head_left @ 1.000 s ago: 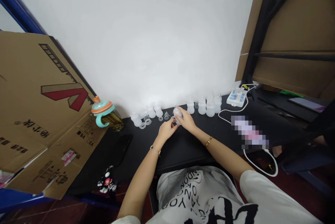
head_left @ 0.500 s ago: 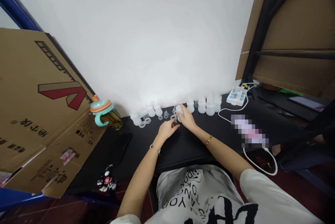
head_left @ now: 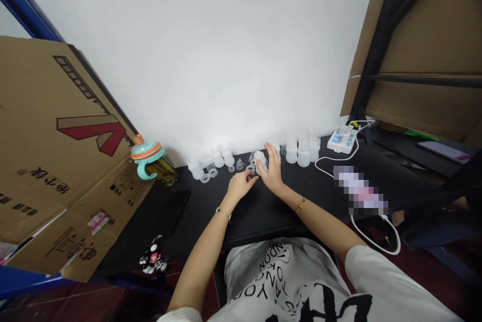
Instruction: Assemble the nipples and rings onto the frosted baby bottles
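Observation:
A small white baby bottle (head_left: pixel 259 156) stands upright on the black tabletop between my hands. My left hand (head_left: pixel 241 185) has its fingers curled in at the bottle's lower left side, the grip partly hidden. Around the other side, my right hand (head_left: pixel 271 171) is open, fingers stretched up and apart, the thumb in front of the bottle. Clear rings (head_left: pixel 250 168) and a clear nipple-shaped piece (head_left: pixel 240 164) lie just left of it. Behind my right fingers, another bottle (head_left: pixel 276 145) is partly covered.
Several white bottles (head_left: pixel 303 153) stand to the right, others (head_left: pixel 196 170) to the left with loose rings (head_left: pixel 205 178). A drink jug (head_left: pixel 146 152), a dark phone (head_left: pixel 178 209), a power strip (head_left: pixel 342 139) with white cable and a cardboard box (head_left: pixel 33 161) surround the work area.
My right hand has loosened from the bottle's top, its fingers now raised and spread to the right. My left fingers are drawn in a little closer together. The bottle stays about in place.

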`<state>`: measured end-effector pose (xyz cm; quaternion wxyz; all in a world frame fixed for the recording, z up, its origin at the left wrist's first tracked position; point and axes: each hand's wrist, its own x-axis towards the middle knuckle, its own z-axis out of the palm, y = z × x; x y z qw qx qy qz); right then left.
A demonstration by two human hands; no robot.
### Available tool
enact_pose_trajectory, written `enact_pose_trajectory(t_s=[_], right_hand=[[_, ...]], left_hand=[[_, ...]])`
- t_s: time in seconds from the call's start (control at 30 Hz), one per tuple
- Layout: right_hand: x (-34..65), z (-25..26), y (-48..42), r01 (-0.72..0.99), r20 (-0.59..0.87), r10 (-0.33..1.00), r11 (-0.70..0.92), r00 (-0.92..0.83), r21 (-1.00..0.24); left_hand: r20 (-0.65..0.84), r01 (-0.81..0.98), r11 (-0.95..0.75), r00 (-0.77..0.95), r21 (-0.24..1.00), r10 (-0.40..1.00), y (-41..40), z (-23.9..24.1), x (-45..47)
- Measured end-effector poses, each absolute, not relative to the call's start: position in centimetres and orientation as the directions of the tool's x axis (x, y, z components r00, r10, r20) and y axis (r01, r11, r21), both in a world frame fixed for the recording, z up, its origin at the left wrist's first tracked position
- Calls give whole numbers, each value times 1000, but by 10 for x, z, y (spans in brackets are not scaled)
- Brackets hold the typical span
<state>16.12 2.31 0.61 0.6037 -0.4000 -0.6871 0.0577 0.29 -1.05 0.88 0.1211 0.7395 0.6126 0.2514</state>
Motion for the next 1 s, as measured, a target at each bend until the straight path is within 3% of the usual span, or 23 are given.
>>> enact_pose_trajectory(t_s=[0.13,0.3,0.53,1.0], right_hand=[[161,8,13,373,832,526,818,-179,-437],[150,-4,16,358,633,625,781,-457,-512],[148,-7,28,319,505,718,678,-479,-662],[148,-9,31,322,471,734,654,-489,-685]], left_hand=[[261,853,-171,43,494,964,-13,14,3],[297,896,-123,-11,426,955,-13,15,1],[258,927,-158,70,341,964,-10,11,1],[232,934,-184,114,306,966,-8,10,0]])
